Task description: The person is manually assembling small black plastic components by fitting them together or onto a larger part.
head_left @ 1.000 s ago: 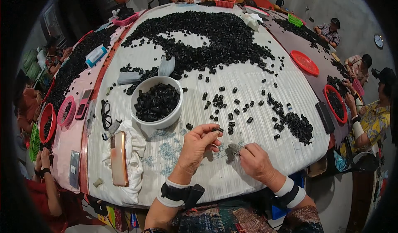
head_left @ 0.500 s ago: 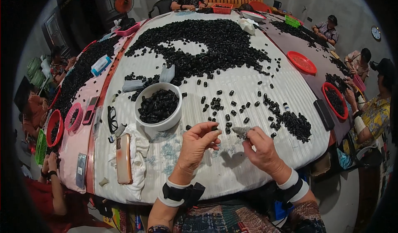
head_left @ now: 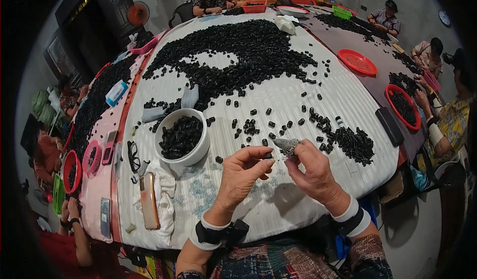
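My left hand point(head_left: 239, 178) pinches a small black cylindrical piece point(head_left: 268, 156) between thumb and fingertips, raised over the white striped cloth point(head_left: 278, 214). Just to its right, my right hand point(head_left: 318, 175) is closed around a grey, cone-shaped tool point(head_left: 286, 145), whose tip points left toward the piece. Its rough grey lower part is partly covered by my fingers. Loose black pieces point(head_left: 249, 128) lie scattered beyond both hands. A white bucket point(head_left: 196, 157) filled with black pieces stands left of my left hand.
A large heap of black pieces point(head_left: 248, 55) spreads across the far table. Slim black parts point(head_left: 355, 147) are piled at right. Eyeglasses point(head_left: 133, 156), a phone point(head_left: 149, 199) on a white cloth and a black case point(head_left: 389, 126) lie around. Several people work at the sides with red baskets point(head_left: 357, 62).
Both hands have shifted slightly right in the view, the right hand also a little nearer. The black piece shows more clearly at my left fingertips. The whole view has turned a little.
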`<act>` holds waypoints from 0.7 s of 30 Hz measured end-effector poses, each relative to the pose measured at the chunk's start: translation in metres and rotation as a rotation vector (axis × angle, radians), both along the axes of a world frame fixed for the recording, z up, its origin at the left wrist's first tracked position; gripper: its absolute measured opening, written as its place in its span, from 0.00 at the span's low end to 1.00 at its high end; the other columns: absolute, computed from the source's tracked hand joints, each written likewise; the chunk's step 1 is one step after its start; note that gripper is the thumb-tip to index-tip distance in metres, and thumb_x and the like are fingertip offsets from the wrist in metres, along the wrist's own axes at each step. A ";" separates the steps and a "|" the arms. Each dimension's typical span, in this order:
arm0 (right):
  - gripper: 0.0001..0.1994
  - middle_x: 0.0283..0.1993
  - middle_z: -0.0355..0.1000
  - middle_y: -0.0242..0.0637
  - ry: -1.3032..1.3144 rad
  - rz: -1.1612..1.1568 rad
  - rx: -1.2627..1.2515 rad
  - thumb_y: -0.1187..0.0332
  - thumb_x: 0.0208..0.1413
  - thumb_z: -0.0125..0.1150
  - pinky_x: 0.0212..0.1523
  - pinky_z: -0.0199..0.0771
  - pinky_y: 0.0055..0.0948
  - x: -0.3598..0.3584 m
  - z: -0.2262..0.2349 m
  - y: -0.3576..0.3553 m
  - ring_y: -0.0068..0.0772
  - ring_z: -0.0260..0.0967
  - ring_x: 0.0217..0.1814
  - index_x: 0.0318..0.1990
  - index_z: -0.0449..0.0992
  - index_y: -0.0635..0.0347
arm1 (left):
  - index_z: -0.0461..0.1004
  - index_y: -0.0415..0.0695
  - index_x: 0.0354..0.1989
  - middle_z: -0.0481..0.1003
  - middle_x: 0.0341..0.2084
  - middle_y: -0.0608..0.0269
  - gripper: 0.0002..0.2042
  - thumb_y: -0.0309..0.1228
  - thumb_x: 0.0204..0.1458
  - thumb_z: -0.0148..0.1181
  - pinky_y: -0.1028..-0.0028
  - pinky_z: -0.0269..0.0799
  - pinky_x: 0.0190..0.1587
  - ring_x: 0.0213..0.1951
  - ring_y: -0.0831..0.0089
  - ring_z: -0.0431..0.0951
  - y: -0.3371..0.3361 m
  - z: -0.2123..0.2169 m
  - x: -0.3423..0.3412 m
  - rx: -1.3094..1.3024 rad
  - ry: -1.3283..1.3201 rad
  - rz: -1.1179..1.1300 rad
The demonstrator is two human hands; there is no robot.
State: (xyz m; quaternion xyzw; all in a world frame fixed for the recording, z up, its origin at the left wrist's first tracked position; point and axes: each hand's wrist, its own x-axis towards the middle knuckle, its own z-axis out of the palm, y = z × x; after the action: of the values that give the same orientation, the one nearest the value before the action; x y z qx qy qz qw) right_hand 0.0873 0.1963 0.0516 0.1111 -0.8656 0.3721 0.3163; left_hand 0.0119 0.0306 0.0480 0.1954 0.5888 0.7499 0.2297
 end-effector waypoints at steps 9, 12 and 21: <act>0.13 0.31 0.63 0.45 -0.026 -0.028 0.046 0.84 0.42 0.55 0.28 0.68 0.35 -0.012 0.007 -0.001 0.46 0.66 0.28 0.38 0.67 0.67 | 0.73 0.38 0.39 0.75 0.26 0.65 0.09 0.25 0.50 0.60 0.79 0.73 0.25 0.26 0.79 0.75 0.009 -0.019 -0.014 0.121 -0.256 -0.036; 0.13 0.30 0.62 0.44 -0.032 -0.004 0.050 0.85 0.42 0.55 0.27 0.67 0.34 -0.016 0.005 -0.004 0.43 0.66 0.27 0.38 0.67 0.68 | 0.72 0.38 0.38 0.75 0.26 0.64 0.08 0.25 0.50 0.60 0.78 0.73 0.25 0.26 0.77 0.76 0.007 -0.024 -0.016 0.180 -0.331 -0.073; 0.13 0.30 0.61 0.44 -0.045 0.048 0.143 0.84 0.42 0.54 0.27 0.69 0.34 -0.024 0.008 -0.015 0.43 0.66 0.27 0.39 0.66 0.68 | 0.71 0.38 0.38 0.77 0.30 0.58 0.07 0.22 0.50 0.58 0.76 0.77 0.27 0.28 0.73 0.78 -0.006 -0.037 -0.020 0.226 -0.334 -0.074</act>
State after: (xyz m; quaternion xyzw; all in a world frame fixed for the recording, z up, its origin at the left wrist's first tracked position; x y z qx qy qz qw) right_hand 0.0636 0.1810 0.0598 0.1458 -0.8940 0.3192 0.2787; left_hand -0.0086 0.0244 0.0109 0.1145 0.4468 0.8243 0.3283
